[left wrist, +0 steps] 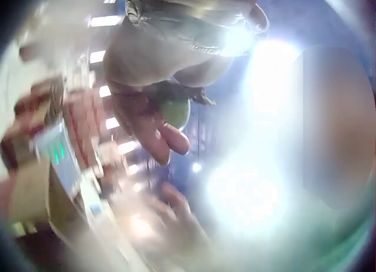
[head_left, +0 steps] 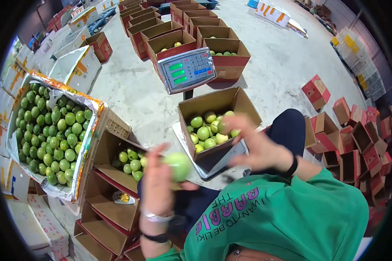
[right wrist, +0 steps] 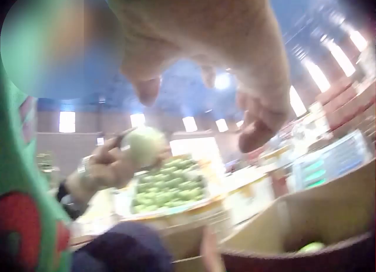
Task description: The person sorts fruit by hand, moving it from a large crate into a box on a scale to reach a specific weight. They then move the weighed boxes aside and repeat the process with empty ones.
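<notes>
Head view: the left hand grips a green fruit between thumb and fingers. Loosely bent and empty, the right hand hovers by a carton of fruit, its walls rising around the fruit near those fingertips. Beyond them stands a scale display; left of the left fingers, a filled crate.

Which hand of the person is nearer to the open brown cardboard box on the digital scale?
The right hand. Its fingers show over the right part of the box; the left hand is farther away, left of it, holding a round green fruit.
</notes>
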`<act>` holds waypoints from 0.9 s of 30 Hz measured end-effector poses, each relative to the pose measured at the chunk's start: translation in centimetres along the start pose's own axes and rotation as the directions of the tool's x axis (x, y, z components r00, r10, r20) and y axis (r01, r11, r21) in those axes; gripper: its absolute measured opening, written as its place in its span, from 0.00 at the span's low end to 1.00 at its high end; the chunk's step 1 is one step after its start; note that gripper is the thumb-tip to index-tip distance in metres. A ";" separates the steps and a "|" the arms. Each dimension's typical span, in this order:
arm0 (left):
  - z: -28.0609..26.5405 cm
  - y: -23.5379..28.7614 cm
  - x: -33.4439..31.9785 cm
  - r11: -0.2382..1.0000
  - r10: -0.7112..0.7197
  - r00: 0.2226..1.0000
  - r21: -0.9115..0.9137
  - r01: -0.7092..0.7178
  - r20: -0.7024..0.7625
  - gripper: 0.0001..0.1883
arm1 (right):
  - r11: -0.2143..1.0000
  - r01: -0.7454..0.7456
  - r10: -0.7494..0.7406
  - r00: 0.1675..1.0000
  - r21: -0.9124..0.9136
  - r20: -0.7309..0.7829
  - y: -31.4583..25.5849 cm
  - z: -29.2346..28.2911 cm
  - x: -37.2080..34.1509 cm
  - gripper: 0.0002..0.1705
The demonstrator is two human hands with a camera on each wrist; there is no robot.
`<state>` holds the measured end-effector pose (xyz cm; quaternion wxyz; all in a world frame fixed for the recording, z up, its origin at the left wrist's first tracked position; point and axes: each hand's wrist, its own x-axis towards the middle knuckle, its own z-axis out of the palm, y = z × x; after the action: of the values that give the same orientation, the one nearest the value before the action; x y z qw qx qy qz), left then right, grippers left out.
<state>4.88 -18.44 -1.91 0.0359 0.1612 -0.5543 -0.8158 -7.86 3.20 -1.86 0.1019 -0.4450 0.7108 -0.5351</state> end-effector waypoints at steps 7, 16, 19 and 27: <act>4.0 -5.5 -0.8 0.981 -0.072 0.996 0.185 0.062 0.047 0.31 | 0.969 0.231 -0.216 0.965 -0.090 0.151 1.8 -2.6 -2.6 0.30; 3.3 -3.8 -1.8 0.944 0.292 0.800 0.294 -0.152 -0.524 0.19 | 0.984 0.164 -0.154 0.573 -0.072 -0.805 2.0 -17.9 -4.8 0.28; 5.5 -4.2 -1.1 0.928 0.324 0.835 0.320 -0.191 -0.444 0.18 | 0.947 0.277 -0.299 0.564 -0.164 -0.769 1.7 -16.6 -5.1 0.29; 5.3 -6.6 0.0 0.939 0.253 0.922 0.304 -0.161 -0.293 0.17 | 0.852 0.392 -0.522 0.586 -0.347 -0.620 0.7 -11.7 -4.4 0.35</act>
<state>4.07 -11.17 -6.16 0.1913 0.2378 -0.6622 -0.6844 -12.95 14.30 0.86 -0.3529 -0.3858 0.5996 -0.6059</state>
